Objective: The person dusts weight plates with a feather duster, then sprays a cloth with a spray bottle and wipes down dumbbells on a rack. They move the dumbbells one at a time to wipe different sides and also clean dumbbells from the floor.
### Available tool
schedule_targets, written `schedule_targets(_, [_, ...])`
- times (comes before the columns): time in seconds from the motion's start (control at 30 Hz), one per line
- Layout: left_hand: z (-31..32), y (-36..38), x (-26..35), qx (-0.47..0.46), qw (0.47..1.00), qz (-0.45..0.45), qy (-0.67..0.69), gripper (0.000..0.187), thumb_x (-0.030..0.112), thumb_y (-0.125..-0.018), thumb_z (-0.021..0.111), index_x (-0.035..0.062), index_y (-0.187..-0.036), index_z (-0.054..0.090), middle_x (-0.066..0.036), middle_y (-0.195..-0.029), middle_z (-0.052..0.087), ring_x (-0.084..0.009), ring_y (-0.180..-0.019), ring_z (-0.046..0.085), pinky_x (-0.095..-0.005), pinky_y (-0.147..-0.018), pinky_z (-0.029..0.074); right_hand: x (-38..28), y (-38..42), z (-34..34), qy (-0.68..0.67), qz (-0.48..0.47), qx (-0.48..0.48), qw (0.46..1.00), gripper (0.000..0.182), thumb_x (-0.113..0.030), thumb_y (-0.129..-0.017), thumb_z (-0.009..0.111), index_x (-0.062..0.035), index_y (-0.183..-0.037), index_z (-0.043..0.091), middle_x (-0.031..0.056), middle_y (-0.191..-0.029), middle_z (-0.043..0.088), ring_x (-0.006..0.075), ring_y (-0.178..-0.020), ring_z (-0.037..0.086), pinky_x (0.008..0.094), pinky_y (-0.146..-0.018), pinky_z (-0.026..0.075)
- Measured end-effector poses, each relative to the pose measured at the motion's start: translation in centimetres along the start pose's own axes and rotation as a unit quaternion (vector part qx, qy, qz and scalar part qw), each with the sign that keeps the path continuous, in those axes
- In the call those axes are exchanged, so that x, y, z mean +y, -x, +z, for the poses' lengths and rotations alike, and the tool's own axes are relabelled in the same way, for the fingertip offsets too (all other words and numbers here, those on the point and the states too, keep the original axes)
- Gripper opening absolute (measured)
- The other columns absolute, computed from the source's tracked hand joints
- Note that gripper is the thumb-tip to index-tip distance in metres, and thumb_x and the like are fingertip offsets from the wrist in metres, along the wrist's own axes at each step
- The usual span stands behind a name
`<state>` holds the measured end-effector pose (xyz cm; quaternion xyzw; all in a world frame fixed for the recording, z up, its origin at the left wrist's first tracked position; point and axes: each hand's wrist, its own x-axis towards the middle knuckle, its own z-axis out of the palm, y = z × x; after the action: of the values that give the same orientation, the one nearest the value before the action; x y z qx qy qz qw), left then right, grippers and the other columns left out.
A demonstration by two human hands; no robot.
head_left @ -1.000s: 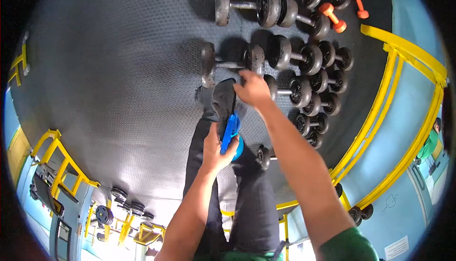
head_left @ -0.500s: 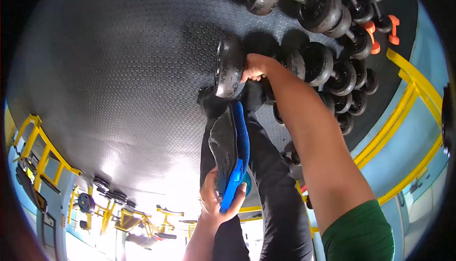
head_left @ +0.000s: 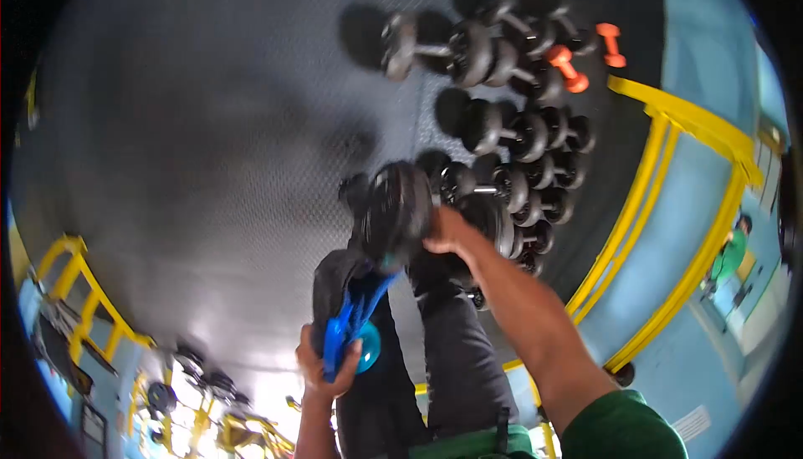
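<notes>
My right hand (head_left: 447,232) is closed round the short handle of a large black dumbbell (head_left: 395,215), whose near plate end is held up in front of my legs and feet. Its far plates show beyond my hand. My left hand (head_left: 324,374) grips a dark grey cloth (head_left: 333,279) with a blue side, along with a blue plastic piece (head_left: 335,344). A translucent teal round part (head_left: 366,348) shows beside the left fingers; what kind of object it belongs to I cannot tell. The top of the cloth reaches up to the dumbbell's lower edge.
Rows of black dumbbells (head_left: 529,137) lie on the dark rubber floor (head_left: 209,150) ahead and right. Two small orange dumbbells (head_left: 611,45) lie at the far end. A yellow frame (head_left: 694,120) with a mirror stands along the right wall, and yellow gym machines (head_left: 201,425) stand at lower left.
My right hand has lifted the dumbbell off the floor and toward my body. My left hand has moved left, with the cloth and blue piece tilted. The view has shifted too.
</notes>
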<state>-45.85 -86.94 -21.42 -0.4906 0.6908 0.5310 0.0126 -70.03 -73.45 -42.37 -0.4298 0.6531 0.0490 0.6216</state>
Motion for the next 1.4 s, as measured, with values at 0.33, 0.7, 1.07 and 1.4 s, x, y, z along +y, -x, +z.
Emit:
schedule_targets(0.33, [-8.0,2.5,15.7,-0.229,0.925,0.242,-0.184,0.053,0.018,-0.07,0.075,-0.0073,-0.11,0.052,-0.019,-0.077,0.064,-0.0293,-0.066,0.066,-0.0368,-0.061,0.05,-10.8,31.0,9.9,-0.52,-0.041,0.336,0.785,0.035,-0.018,-0.084,0.061,-0.0081,-0.118,0.06,0.0101,-0.112,0.064,0.0219,-0.098,0.061,0.0345,-0.083,0.051])
schedule_targets(0.7, [8.2,9.3,24.2,-0.541,0.682,0.396,-0.292,0.046,0.024,-0.068,0.075,-0.0025,-0.097,0.05,-0.022,-0.066,0.058,-0.0407,-0.06,0.06,-0.0453,-0.055,0.048,-16.3,38.0,28.8,-0.647,0.039,0.594,0.477,0.032,-0.016,-0.085,0.06,-0.0078,-0.116,0.06,0.0103,-0.108,0.064,0.0219,-0.093,0.061,0.0346,-0.078,0.051])
schedule_targets(1.07, [24.1,30.5,23.4,-0.687,0.494,0.396,-0.357,0.037,0.027,-0.068,0.077,0.005,-0.09,0.057,-0.01,-0.068,0.063,-0.024,-0.063,0.065,-0.0358,-0.059,0.049,-16.2,42.2,47.3,-0.694,0.063,0.704,0.136,0.03,-0.014,-0.085,0.059,-0.0075,-0.114,0.06,0.0105,-0.103,0.064,0.0219,-0.088,0.061,0.0347,-0.074,0.051])
schedule_targets(1.4, [39.2,44.7,20.2,-0.761,0.31,0.494,-0.285,0.043,0.025,-0.069,0.075,0.0036,-0.092,0.046,-0.017,-0.066,0.058,-0.0401,-0.063,0.06,-0.0446,-0.053,0.046,-22.6,41.2,58.1,-0.706,0.117,0.697,-0.052,0.027,-0.013,-0.086,0.058,-0.0072,-0.113,0.06,0.0106,-0.099,0.064,0.0219,-0.083,0.061,0.0348,-0.07,0.051])
